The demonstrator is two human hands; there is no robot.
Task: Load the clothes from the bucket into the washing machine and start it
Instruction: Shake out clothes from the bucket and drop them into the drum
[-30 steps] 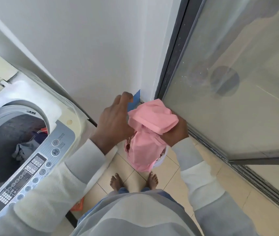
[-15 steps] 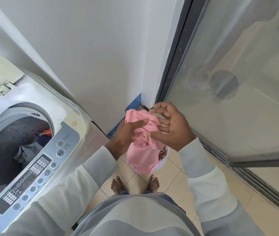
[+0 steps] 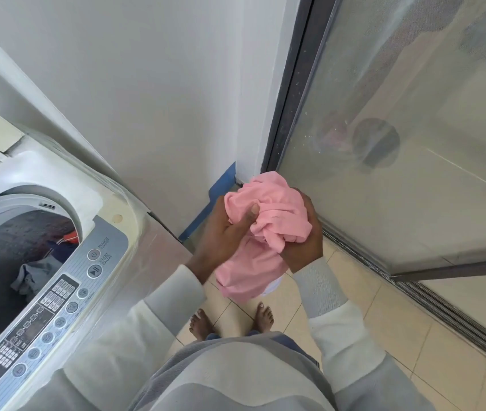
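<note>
Your right hand [image 3: 304,241] has rolled off the top of the bundle to its underside, and the pink garment [image 3: 268,221] sits higher now, centre frame. Both grips are closed on it: left hand [image 3: 221,235] pins the folds with its thumb, right cups from below. It looks like soft, light knit, limp and crumpled, tail hanging over the white bucket [image 3: 273,287]. Hold the bunched middle so nothing trails. Top-loading washing machine [image 3: 111,232] lower left, glossy plastic, drum open.

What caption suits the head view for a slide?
Left hand and right hand grip a pink garment beside the open washing machine.
</note>
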